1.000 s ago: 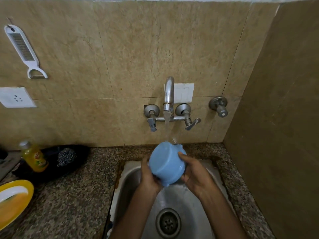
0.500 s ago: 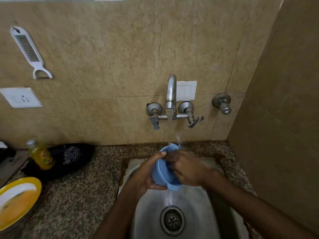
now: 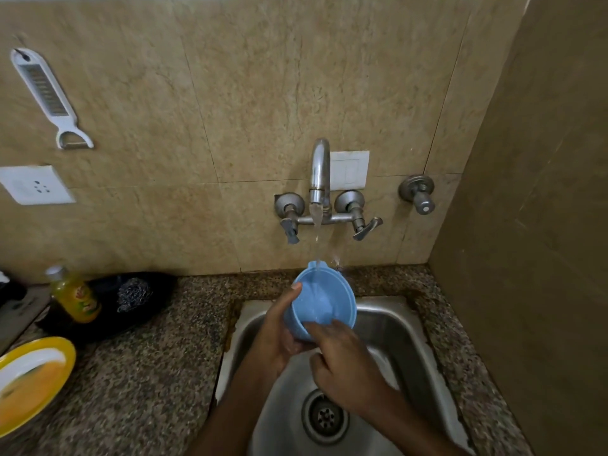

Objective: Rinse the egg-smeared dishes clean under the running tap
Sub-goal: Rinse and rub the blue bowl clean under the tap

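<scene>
Right hand (image 3: 348,366) slid back to near rim of blue bowl (image 3: 324,299); fingers flat on it | left hand (image 3: 279,334) wraps bowl; thumb on rim | bowl under tap (image 3: 319,172) water, 12 o'clock of drain (image 3: 325,414)

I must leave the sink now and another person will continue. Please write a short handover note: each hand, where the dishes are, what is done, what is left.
Left hand: grips the blue bowl from outside, thumb at its rim, above the sink.
Right hand: holds nothing; a straight forefinger touches the bowl's near inner edge.
Tap: running, and the stream falls into the tilted bowl.
Done: the bowl is being rinsed; no smear shows inside it.
Left: finish the bowl, then rinse the yellow plate, which lies egg-smeared on the counter at far left.
</scene>
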